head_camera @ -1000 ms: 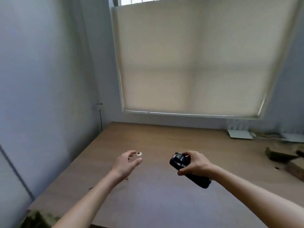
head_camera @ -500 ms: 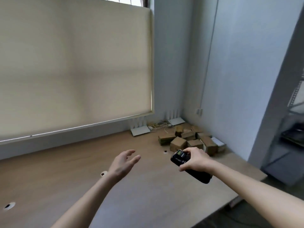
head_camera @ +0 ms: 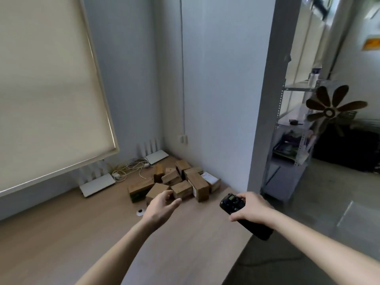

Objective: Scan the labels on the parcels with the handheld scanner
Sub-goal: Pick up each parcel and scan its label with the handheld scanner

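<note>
Parcels [head_camera: 176, 185] cluster in the surface's [head_camera: 61, 233] far corner, just ahead of the open, empty left hand [head_camera: 162, 206], nearer them than the right hand [head_camera: 251, 207] gripping the scanner [head_camera: 232, 203].

Person, two forearms in view: both bare to the frame edge. Left hand [head_camera: 162, 208] and right hand [head_camera: 251, 208] ungloved. Fingers [head_camera: 174, 202] slender, unadorned.

Pale walls [head_camera: 216, 79] meet in a corner; a cream blind [head_camera: 45, 89] covers the window; wooden desk [head_camera: 61, 233]; metal shelving [head_camera: 292, 145] right.
</note>
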`<state>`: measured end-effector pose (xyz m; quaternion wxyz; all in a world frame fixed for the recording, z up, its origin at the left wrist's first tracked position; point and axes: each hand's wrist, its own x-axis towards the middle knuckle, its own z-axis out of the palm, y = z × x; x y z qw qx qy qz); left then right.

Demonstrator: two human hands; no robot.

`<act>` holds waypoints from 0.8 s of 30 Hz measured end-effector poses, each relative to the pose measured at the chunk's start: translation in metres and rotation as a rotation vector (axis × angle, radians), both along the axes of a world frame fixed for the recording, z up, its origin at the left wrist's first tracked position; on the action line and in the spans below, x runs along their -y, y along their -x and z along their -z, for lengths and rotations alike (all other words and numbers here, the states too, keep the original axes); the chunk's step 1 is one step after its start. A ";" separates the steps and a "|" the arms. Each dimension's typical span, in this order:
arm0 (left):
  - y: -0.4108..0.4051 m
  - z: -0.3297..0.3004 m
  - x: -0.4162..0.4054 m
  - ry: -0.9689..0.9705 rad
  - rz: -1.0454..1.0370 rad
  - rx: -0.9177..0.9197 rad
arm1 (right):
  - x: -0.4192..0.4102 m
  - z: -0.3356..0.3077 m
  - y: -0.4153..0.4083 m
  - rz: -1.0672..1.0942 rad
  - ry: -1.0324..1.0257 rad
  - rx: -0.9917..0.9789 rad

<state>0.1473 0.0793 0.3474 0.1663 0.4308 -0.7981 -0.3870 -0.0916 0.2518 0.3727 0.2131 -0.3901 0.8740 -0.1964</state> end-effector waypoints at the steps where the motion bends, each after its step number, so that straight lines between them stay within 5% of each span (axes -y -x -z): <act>1: 0.018 0.006 0.014 -0.006 0.012 -0.002 | 0.010 0.005 0.014 0.018 -0.004 0.003; 13: 0.180 0.060 0.201 -0.102 0.089 0.050 | 0.184 0.045 0.152 0.146 -0.060 0.048; 24: 0.293 0.136 0.290 -0.156 0.083 0.157 | 0.281 0.136 0.245 0.180 -0.147 0.207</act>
